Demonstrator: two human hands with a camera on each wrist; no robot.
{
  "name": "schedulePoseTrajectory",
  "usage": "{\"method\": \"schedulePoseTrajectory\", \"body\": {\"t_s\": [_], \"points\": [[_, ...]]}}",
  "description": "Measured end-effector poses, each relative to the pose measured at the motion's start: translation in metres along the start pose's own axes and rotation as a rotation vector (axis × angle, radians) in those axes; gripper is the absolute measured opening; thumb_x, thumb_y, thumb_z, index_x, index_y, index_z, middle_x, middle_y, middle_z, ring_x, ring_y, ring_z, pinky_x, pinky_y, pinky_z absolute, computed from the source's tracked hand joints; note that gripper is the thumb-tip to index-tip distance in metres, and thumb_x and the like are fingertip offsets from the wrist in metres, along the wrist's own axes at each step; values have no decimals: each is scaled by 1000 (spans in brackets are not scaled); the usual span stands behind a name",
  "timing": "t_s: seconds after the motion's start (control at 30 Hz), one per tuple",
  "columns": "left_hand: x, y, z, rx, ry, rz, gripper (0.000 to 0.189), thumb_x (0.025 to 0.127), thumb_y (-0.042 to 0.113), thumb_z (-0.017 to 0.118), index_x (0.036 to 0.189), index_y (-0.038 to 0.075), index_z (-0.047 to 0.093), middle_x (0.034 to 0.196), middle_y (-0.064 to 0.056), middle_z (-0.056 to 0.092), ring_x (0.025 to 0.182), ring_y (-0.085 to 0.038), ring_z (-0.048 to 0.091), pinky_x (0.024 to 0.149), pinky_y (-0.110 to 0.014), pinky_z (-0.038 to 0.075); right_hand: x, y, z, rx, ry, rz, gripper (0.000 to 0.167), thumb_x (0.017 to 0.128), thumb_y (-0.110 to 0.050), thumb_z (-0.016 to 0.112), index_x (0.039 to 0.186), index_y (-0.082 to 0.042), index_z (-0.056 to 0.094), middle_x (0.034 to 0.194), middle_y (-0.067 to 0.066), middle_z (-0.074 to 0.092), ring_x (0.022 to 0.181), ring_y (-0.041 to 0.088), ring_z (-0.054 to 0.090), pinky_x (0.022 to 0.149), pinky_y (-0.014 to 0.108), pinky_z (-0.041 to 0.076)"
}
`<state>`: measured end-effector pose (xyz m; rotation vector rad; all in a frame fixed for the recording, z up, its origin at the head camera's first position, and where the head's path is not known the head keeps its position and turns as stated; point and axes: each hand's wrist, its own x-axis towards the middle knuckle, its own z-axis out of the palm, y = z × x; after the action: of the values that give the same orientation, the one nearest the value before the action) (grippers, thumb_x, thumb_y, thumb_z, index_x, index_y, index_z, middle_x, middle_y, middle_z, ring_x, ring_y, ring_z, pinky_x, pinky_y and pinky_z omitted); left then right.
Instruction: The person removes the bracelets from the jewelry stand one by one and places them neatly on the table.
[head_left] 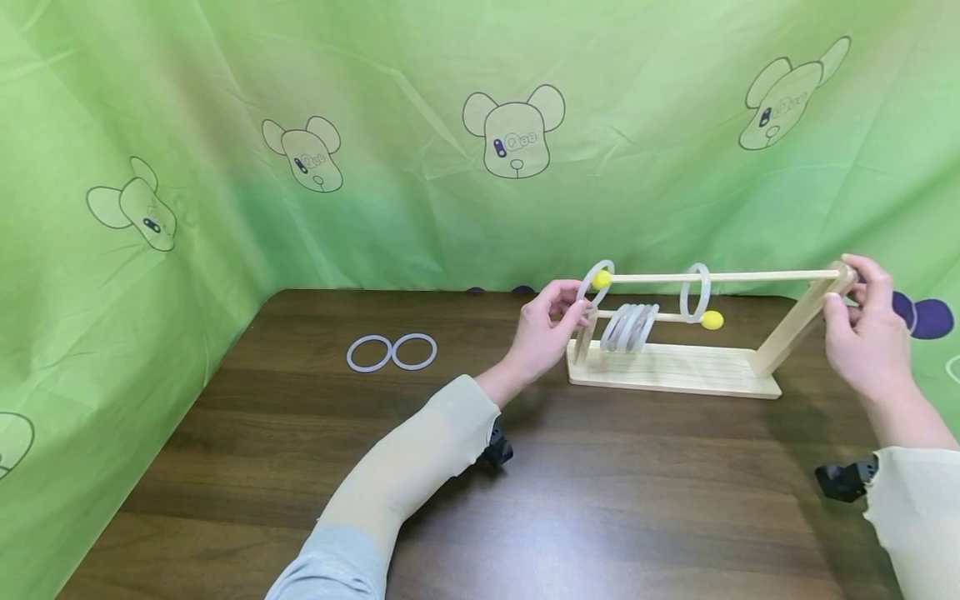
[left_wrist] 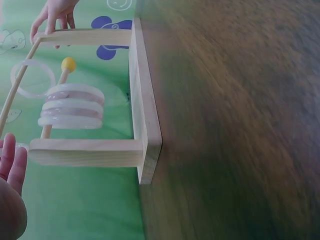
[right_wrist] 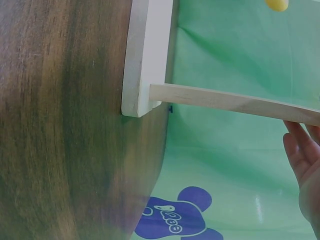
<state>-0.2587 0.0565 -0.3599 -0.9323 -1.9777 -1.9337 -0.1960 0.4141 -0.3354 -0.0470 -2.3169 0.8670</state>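
A wooden stand point(head_left: 675, 368) has two rods with yellow ends. My left hand point(head_left: 542, 325) pinches a translucent white ring point(head_left: 585, 285) at the yellow knob point(head_left: 602, 280) of the upper rod; the knob shows within the ring's outline. Farther along the upper rod point(head_left: 772, 276) hangs another white ring point(head_left: 705, 293). Several rings point(left_wrist: 75, 107) sit bunched on the lower rod, near its post at the left. My right hand point(head_left: 870, 333) grips the top of the slanted right post point(head_left: 793, 327), thumb in front. In the right wrist view its fingertips point(right_wrist: 295, 127) touch the post.
Two pale rings point(head_left: 369, 354) lie flat side by side on the brown wooden table point(head_left: 300, 467), left of the stand. A green curtain point(head_left: 405, 167) with printed bear heads hangs right behind the table's far edge.
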Motion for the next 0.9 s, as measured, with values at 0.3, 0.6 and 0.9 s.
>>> {"method": "schedulePoseTrajectory", "body": {"t_s": [0.3, 0.6, 0.9], "points": [[-3, 2, -17, 10, -4, 19, 22, 95, 0, 58, 117, -6, 56, 96, -23, 63, 77, -30, 65, 70, -36, 57, -1, -2, 0, 5, 9, 1, 50, 99, -15, 43, 148, -18, 31, 123, -11, 52, 76, -24, 41, 64, 1, 31], [-12, -1, -46, 83, 35, 21, 17, 94, 2, 61, 111, -2, 59, 88, -14, 64, 72, -20, 63, 63, -33, 55, -1, 1, 1, -4, 16, 2, 50, 99, -16, 43, 148, -18, 31, 121, -19, 50, 75, -25, 41, 63, 1, 30], [-19, -2, -75, 100, 95, 13, 15, 96, 1, 58, 109, -5, 60, 90, -21, 66, 68, -19, 59, 63, -49, 54, 0, 0, 1, 4, 13, -13, 50, 99, -16, 43, 148, -17, 31, 114, -31, 45, 76, -25, 41, 64, 2, 30]]}}
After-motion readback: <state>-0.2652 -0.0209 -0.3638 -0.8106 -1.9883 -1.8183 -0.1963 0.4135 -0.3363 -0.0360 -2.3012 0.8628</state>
